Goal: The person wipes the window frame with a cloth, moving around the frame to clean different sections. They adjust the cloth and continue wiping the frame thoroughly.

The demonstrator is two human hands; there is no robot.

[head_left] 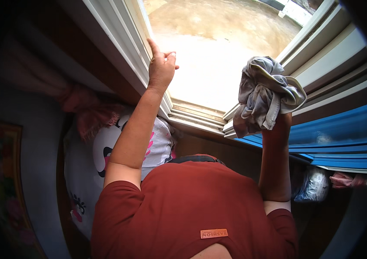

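Observation:
My left hand (161,71) is raised beside the left side of the white window frame (127,41). Its index finger stretches up along the frame's inner edge, and the other fingers bend apart from it with nothing held. A crumpled grey cloth (266,93) is bunched in my right hand (282,121), close to the right side of the window. The cloth covers most of that hand's fingers; just the back of the hand and the wrist show beneath it.
Bright ground outside shows through the window opening, above the sill tracks (198,115). White printed fabric (159,142) and a tied pink curtain (90,110) are at left. Blue panelling (334,134) and a shiny plastic-wrapped bundle (313,184) lie at right.

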